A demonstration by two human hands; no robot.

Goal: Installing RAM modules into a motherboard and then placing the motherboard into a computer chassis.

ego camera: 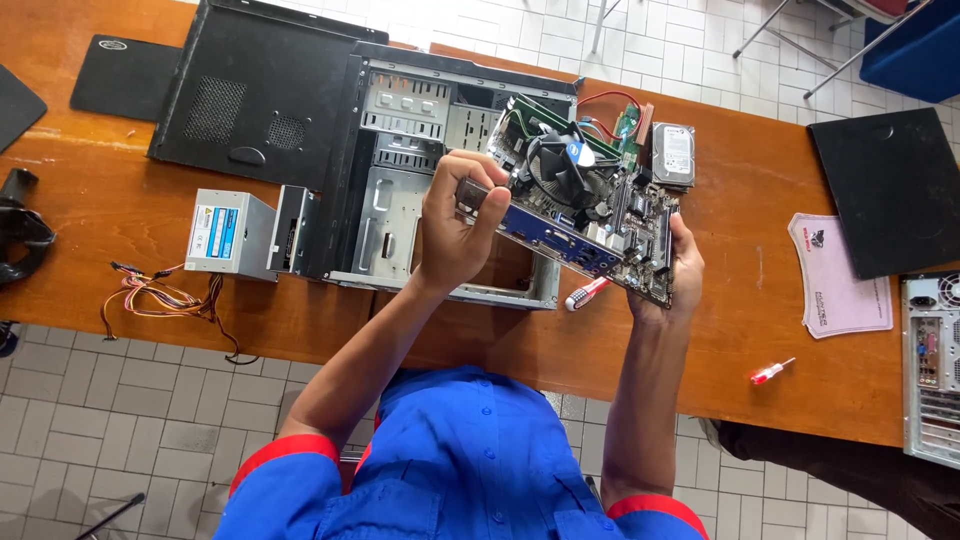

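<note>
Motherboard (600,215) is out, held above the open computer case (420,180): left hand (455,225) fingers closed on its port edge, right hand (682,270) fingers clasping the far edge; nothing seated

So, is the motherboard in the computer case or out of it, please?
Out: both hands hold the motherboard tilted above the open computer case.

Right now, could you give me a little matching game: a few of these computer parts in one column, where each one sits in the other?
Things:
1. motherboard
2. power supply
3. hard drive
4. small red screwdriver

Places:
A. on the table right of the case
B. held in both hands
C. near the table's front edge
D. left of the case, wires trailing

Pairs: 1-B, 2-D, 3-A, 4-C
</note>
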